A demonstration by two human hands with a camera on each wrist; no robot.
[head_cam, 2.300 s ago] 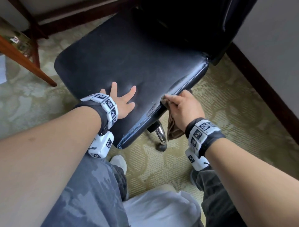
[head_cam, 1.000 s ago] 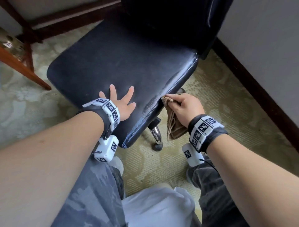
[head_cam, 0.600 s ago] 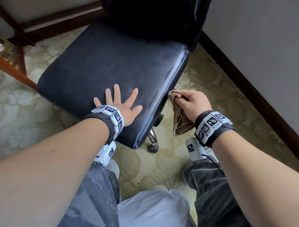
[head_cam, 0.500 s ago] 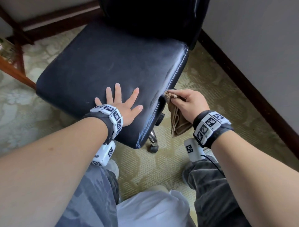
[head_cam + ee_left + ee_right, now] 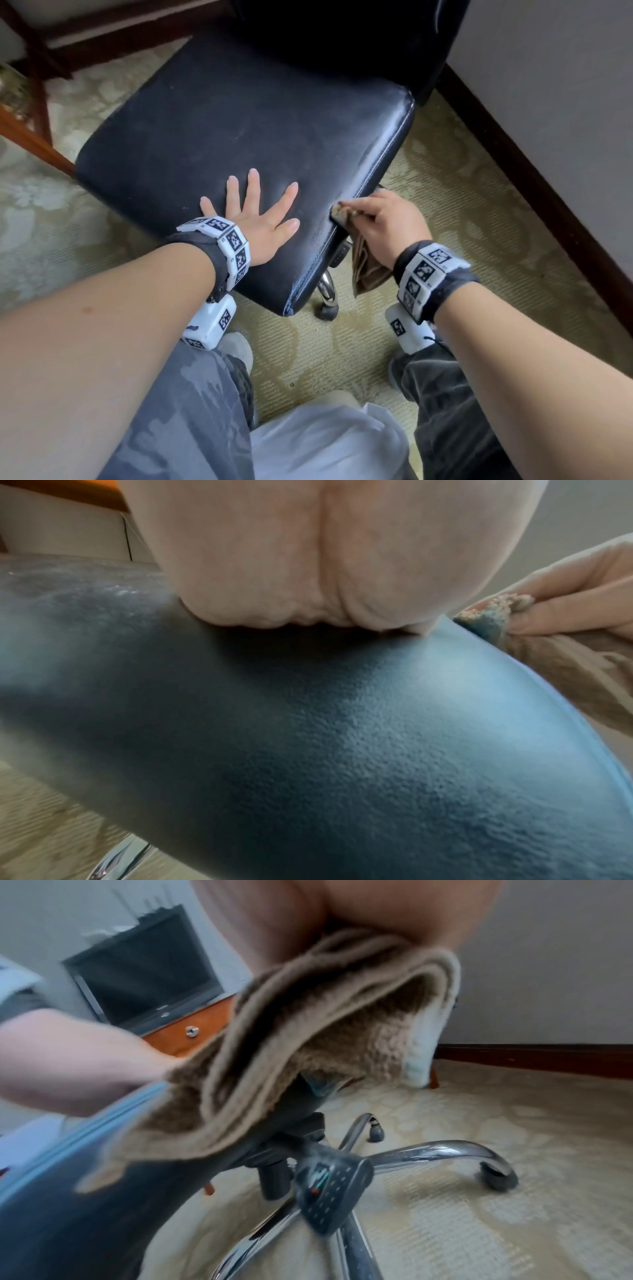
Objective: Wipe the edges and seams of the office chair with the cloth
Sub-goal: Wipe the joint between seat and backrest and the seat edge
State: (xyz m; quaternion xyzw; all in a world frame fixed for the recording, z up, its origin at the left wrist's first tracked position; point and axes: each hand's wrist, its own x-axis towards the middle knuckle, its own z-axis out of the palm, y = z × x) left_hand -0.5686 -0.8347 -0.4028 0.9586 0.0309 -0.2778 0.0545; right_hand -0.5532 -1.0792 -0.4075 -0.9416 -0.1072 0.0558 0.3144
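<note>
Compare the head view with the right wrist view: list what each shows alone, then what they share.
Head view only: the left hand lying flat with spread fingers on the chair seat, the seat's top and both wristbands.

Right wrist view only: the chrome star base with casters, the lever under the seat, a dark monitor on an orange wooden cabinet.

Both: the brown cloth gripped by the right hand at the seat's side edge, and the patterned carpet.

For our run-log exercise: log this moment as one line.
step: wiping seat side seam | left hand: flat on chair seat | right hand: presses brown cloth to seat edge
</note>
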